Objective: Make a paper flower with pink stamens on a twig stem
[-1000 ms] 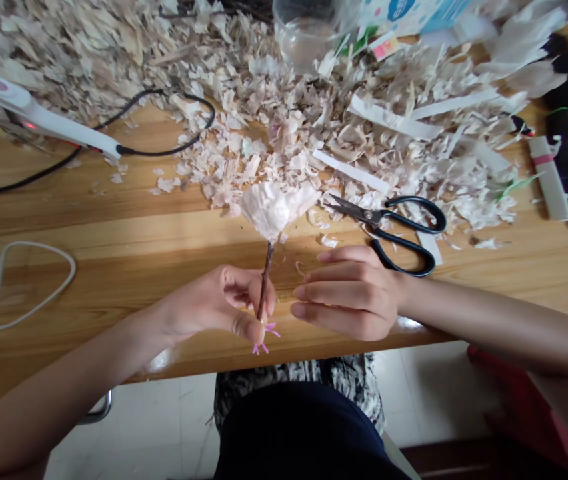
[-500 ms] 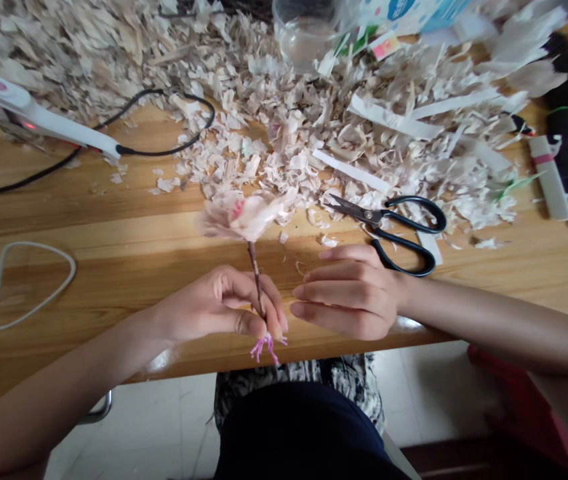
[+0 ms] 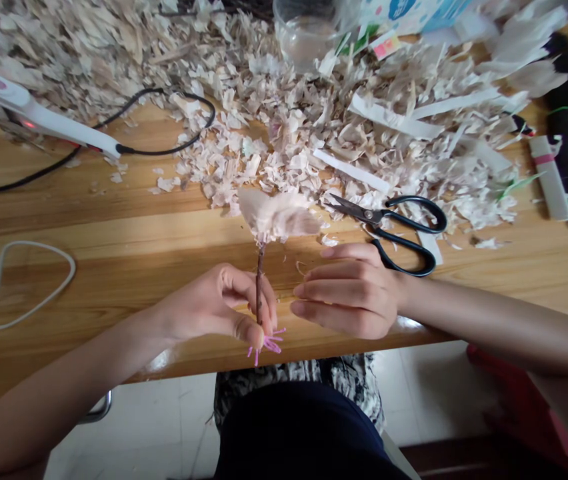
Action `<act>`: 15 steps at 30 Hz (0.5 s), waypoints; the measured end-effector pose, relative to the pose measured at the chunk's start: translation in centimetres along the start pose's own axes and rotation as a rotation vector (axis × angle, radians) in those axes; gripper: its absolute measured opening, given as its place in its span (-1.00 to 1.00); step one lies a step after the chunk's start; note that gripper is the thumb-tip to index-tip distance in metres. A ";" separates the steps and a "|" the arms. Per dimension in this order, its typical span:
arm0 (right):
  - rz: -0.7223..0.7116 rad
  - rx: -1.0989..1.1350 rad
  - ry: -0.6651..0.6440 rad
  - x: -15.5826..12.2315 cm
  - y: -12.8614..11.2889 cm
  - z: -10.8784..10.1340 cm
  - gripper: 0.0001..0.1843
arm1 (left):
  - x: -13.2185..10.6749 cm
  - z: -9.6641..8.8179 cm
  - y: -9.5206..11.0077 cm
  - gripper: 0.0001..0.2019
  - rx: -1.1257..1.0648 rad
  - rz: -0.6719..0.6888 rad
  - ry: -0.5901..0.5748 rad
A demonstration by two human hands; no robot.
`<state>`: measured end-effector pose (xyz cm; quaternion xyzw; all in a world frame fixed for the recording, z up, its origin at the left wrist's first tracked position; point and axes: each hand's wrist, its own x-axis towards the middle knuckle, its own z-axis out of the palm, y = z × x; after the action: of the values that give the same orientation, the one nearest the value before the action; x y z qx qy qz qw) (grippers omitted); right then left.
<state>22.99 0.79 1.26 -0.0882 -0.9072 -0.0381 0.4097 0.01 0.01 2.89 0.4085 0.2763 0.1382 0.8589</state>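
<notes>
Pale scraps [image 3: 244,87] heap the wooden table [image 3: 114,233], and near its edge the left hand [image 3: 231,300] pinches a brown stem [image 3: 259,283] — whitish flower [image 3: 279,215] pointing away, purple threads [image 3: 273,344] toward the person — the right hand [image 3: 351,290] just beside, loose-fingered, seemingly unladen.

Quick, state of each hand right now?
Left hand: closed, pinching the thin brown twig stem of a pale, papery flower.
Right hand: open, loosely bent, no object visible in it, beside the black-handled metal scissors.

The left hand [image 3: 229,303] pinches a flower [image 3: 275,215] by its stem [image 3: 259,277].
</notes>
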 end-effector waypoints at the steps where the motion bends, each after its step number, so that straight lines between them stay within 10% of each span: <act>1: -0.002 -0.009 -0.005 0.0 0.0 0.0 -0.79 | 0.0 0.0 -0.1 -0.86 -0.006 -0.006 0.006; 15: -0.001 -0.024 0.013 0.1 0.1 0.1 -0.76 | 0.1 0.3 -0.1 -0.86 -0.070 -0.002 0.061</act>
<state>22.86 0.92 1.23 -0.0926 -0.9040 -0.0499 0.4145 0.24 -0.15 2.94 0.3736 0.2979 0.1591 0.8639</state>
